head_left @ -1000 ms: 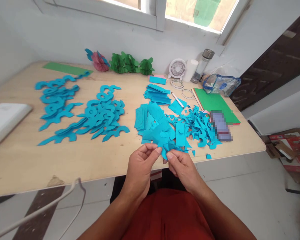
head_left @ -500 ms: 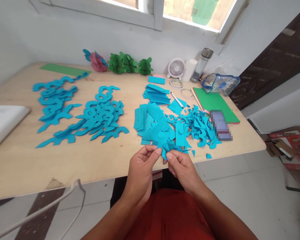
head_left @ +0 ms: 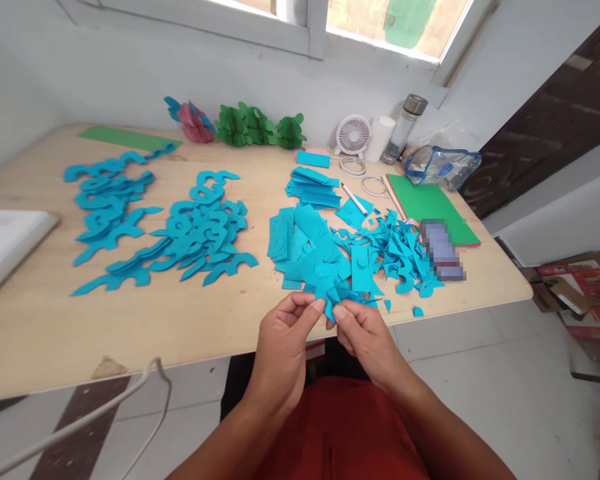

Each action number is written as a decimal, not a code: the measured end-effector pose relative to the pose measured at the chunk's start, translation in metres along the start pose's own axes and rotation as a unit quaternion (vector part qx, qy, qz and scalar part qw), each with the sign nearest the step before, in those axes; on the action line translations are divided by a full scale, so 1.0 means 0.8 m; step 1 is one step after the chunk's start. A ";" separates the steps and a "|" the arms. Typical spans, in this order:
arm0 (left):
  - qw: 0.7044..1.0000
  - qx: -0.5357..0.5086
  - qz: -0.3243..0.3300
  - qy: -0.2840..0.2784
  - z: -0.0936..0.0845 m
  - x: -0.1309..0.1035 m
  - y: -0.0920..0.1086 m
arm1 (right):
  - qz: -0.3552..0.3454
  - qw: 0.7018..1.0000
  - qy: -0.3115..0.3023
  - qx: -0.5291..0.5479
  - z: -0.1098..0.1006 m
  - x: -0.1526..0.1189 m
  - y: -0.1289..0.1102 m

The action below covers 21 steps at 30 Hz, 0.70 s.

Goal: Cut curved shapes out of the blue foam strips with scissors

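Seen from the room, left to right. Well to the left of the left hand, on the pale wooden surface, lie curling cut strips of bright-blue paper. The left hand pinches, thumb against finger, one small blue curved paper piece, held between the hands; the right hand pinches its other side. Just beyond both, flat blue paper sheets; beyond the right hand, jagged blue paper scraps. Over the last second both grips have barely shifted, suggesting handling of this piece is unfinished.
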<state>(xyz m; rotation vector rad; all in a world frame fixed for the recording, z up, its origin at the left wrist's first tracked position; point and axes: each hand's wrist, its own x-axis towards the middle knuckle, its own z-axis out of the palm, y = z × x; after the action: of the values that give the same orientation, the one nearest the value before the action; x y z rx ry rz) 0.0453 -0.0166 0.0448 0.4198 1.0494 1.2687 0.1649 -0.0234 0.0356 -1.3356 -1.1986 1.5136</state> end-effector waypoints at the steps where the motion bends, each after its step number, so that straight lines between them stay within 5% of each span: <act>1: 1.000 0.002 -0.001 0.001 0.000 0.000 0.000 | 0.000 1.000 -0.001 -0.002 0.000 0.000 0.000; 21: 0.998 -0.060 -0.015 -0.004 0.001 -0.009 -0.005 | -0.013 1.000 0.012 0.018 0.005 -0.004 0.000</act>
<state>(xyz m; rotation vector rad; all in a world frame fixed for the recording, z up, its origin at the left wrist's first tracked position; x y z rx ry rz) 0.0489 -0.0238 0.0452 0.3161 0.9649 1.2946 0.1611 -0.0272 0.0368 -1.3055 -1.1640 1.4906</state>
